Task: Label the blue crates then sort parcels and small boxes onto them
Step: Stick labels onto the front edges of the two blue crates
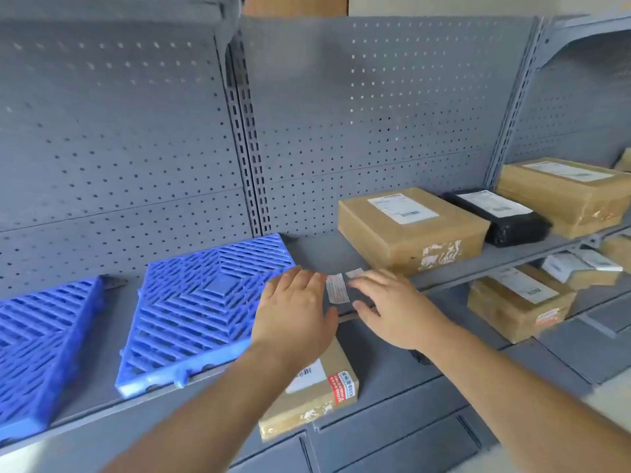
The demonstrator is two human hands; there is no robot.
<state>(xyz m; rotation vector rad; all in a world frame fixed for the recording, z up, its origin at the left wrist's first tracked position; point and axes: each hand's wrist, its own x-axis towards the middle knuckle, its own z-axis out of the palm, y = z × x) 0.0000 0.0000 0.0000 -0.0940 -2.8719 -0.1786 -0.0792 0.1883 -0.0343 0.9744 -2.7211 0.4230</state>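
A flat dark grey parcel [338, 306] with a white sticker is lying on the shelf [314, 250] in the middle of the frame, just beside the right edge of the nearer blue crate [205, 302]. The left hand [293, 312] is resting on its left part, fingers straight and pressed together. The right hand [392, 312] is touching its right part, fingers stretched out, thumb at the front edge. This is probably the sorting step. The next move is calling for a firm hold and a short shift leftward onto the crate. A second blue crate [41, 353] is lying at lower left, and a cardboard box [409, 227] is standing to the right.
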